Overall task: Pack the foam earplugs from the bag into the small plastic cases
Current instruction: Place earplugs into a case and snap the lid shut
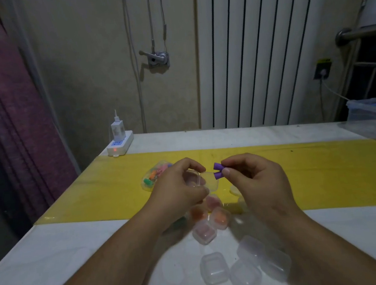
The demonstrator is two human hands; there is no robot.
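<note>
While an open clear case (210,183) is gripped in the left hand (178,190) above the bench (55,263), two purple foam earplugs (218,167) are pinched by the right hand (257,181), just beside the case rim. The hands are close together, not touching. The bag (155,176) of mixed earplugs lies on the yellow strip (94,195). Filled cases (219,219) are grouped beneath the hands; empty cases (214,268) lie nearer.

Domestic room: white column radiator (265,46) at 1 o'clock, purple curtain (2,105) at 10, power strip (121,145) with plugged charger (117,129) at 11, wall socket (322,72) at 2.
</note>
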